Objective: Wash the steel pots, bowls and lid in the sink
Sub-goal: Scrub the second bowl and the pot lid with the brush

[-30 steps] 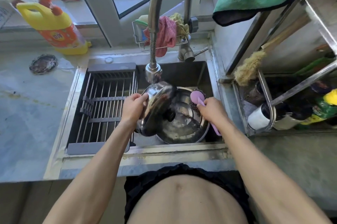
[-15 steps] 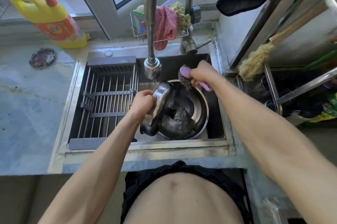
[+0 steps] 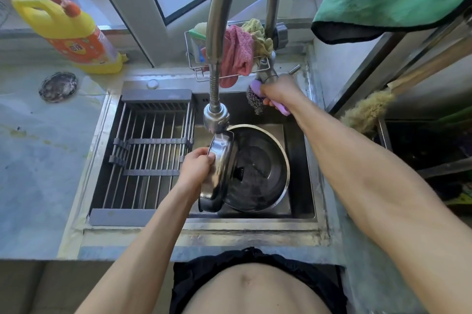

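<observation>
The left hand [image 3: 198, 168] has its fingers curled round the rim of a steel lid [image 3: 221, 173], holding it tilted on edge under the faucet head [image 3: 215, 115], where a thin stream of water strikes its upper rim. The lid leans over a steel pot [image 3: 258, 168] sitting in the right half of the sink [image 3: 301, 160]. The right hand [image 3: 279, 88] is up at the sink's back edge by the faucet base, fingers gripping a purple-handled steel scrubber [image 3: 255, 99]. A drying rack [image 3: 148, 150] spans the sink's left half.
</observation>
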Demonstrator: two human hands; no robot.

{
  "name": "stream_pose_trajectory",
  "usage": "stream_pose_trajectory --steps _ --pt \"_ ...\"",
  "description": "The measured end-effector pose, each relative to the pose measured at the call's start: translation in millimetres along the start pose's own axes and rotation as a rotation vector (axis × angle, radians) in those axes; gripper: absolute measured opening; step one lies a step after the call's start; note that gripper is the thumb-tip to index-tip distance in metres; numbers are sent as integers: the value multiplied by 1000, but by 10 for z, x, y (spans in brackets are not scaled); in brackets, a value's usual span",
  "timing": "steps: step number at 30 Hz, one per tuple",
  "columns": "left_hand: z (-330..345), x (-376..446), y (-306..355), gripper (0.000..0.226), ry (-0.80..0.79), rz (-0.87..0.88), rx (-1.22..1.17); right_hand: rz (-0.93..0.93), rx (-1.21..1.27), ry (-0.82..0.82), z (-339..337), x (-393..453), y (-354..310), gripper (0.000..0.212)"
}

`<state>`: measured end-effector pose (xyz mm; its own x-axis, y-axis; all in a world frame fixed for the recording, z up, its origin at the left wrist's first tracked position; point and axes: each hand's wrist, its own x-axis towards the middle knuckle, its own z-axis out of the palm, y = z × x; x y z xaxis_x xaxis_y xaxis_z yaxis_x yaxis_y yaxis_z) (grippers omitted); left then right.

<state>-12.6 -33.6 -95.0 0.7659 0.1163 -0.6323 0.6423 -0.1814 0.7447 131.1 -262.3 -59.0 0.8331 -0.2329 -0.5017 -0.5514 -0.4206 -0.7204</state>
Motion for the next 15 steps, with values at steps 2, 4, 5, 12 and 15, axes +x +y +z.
stream_pose_trajectory --steps 2,4,5,12,15 --pt "27 -16 22 20 5 -9 -8 -13 -20 -15 -39 -4 1 55" --pt "60 -26 12 19 17 -26 -38 -60 -2 -16 -62 -65 74 37" --pt "70 -33 -1 18 20 -37 -56 -84 4 -14 -60 -103 138 34" --pt "38 -200 -116 19 68 -75 -177 33 -313 68 136 -554 948 36" --pt "3 -312 -115 22 82 -50 -191 42 -413 108 272 -772 1258 37"
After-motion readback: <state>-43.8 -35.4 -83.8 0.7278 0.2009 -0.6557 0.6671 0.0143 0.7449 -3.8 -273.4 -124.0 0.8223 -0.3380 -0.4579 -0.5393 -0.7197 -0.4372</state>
